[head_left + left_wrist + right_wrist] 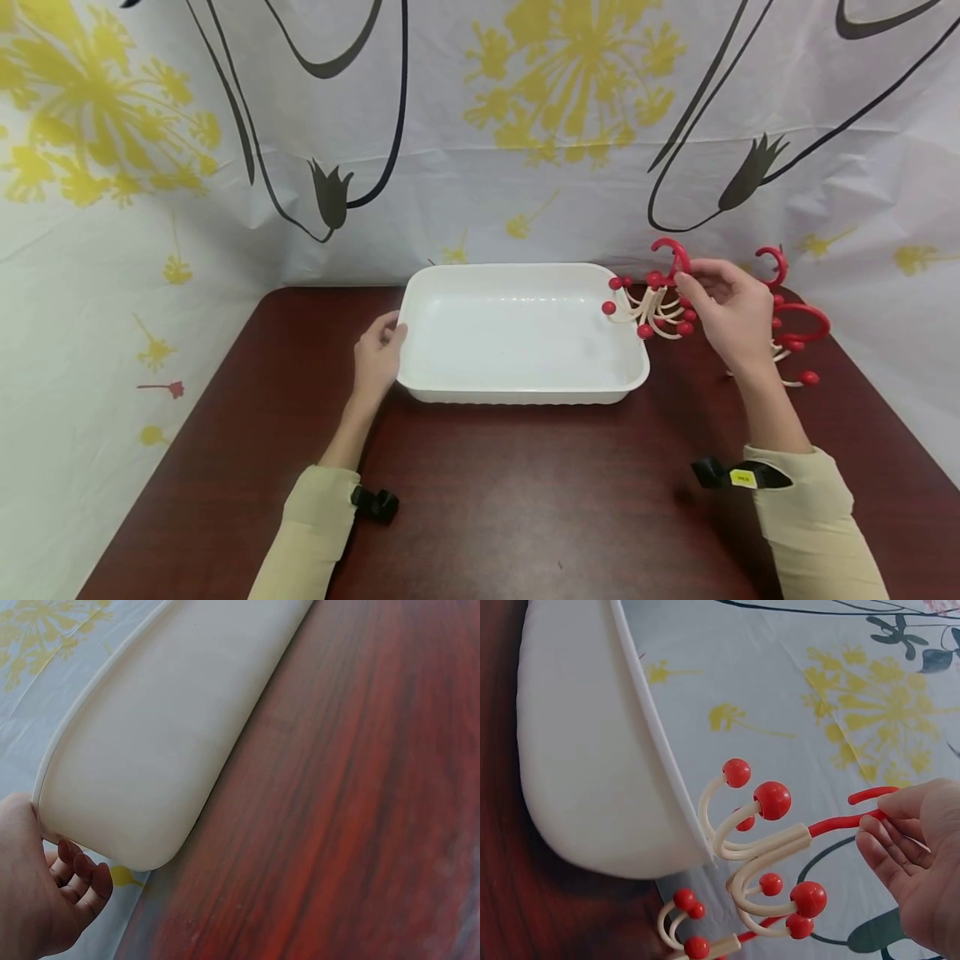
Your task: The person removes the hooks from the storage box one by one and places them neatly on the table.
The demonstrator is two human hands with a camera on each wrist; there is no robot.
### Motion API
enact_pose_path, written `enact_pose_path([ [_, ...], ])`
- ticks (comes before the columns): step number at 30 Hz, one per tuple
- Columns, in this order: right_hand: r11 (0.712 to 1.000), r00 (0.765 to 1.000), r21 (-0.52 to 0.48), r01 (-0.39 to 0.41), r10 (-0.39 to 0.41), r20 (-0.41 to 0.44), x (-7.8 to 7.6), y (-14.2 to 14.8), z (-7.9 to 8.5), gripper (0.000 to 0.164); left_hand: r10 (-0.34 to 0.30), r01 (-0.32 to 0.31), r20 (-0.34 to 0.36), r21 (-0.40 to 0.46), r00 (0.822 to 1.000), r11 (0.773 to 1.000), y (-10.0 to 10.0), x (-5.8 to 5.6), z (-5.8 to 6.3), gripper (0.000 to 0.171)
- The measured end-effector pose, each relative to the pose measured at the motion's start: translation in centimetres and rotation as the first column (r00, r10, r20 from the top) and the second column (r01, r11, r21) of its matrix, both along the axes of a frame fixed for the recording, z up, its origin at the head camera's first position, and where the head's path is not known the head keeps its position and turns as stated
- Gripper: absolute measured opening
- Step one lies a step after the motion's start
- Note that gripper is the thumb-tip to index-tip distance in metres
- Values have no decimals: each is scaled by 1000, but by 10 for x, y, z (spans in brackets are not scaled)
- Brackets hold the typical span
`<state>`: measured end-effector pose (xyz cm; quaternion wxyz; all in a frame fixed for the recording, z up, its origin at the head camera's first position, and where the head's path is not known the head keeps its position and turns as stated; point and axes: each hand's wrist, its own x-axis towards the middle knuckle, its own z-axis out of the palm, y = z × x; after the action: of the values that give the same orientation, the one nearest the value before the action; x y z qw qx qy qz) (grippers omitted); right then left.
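Observation:
At its left end, my left hand [377, 354] grips the rim of a white rectangular tray [521, 393], thumb over the edge and fingers curled beneath. The left wrist view shows this hand [56, 889] at the corner of the tray [135, 772]. My right hand [731, 312] pinches the red hook of a multi-prong hanger [656, 304], whose cream curved prongs end in red balls. This hanger [769, 847] overlaps the tray's right end in the head view. In the right wrist view, thumb and fingers of the hand [911, 859] meet on the red stem.
On the table's right side, partly behind my right hand, lie more such hangers [806, 321] with red hooks. One hanger [701, 945] shows low in the right wrist view. A dark red wooden table [517, 500] meets a flower-printed sheet [450, 150] at the back.

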<state>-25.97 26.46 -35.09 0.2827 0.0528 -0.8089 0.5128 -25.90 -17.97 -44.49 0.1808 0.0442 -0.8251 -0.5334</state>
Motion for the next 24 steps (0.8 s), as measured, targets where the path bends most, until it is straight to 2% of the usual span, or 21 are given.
enact_pose_path([
  [6, 1000, 999, -5, 27, -27, -24, 3, 12, -3, 27, -1, 1, 0, 5, 1000, 1000, 1, -1, 0, 35],
  [17, 999, 999, -6, 42, -42, 27, 8, 35, -4, 28, -2, 2, 8, 10, 1000, 1000, 1, 0, 0, 36],
  [24, 997, 997, 35, 71, -72, 28, 13, 49, -9, 26, -13, 13, 12, 10, 1000, 1000, 2, 0, 0, 36],
])
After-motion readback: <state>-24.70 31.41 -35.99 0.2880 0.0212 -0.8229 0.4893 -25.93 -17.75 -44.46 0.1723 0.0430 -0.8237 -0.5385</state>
